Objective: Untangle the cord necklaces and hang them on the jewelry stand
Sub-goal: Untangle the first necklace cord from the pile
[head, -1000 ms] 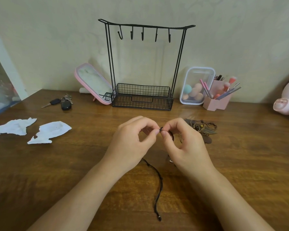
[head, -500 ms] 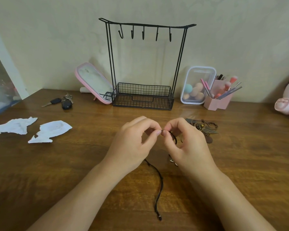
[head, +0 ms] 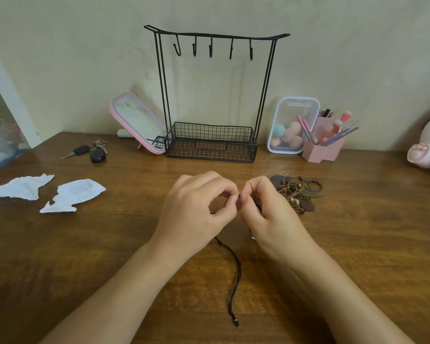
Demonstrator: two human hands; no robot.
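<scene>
Closer, left hand [head: 196,214] and right hand [head: 276,219] pinch cord [head: 235,276] over wooden desk [head: 363,249].

L hand [head: 194,211], R hand [head: 274,217]: pinched tip-to-tip

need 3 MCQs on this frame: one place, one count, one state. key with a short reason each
1. Where is the tangled necklace pile?
A. in the wire basket
B. on the table, just right of the right hand
C. hanging up

2. How many hooks does the jewelry stand carry?
A. three
B. four
C. five

3. What are the left hand and right hand doing?
A. pinching the black cord between them
B. lying flat
C. holding keys

Key:
1 B: the pile lies on the wood beside the right hand.
2 C: five hang from the top bar, all bare.
3 A: fingertips meet on the cord, and its tail trails toward the camera.
</scene>
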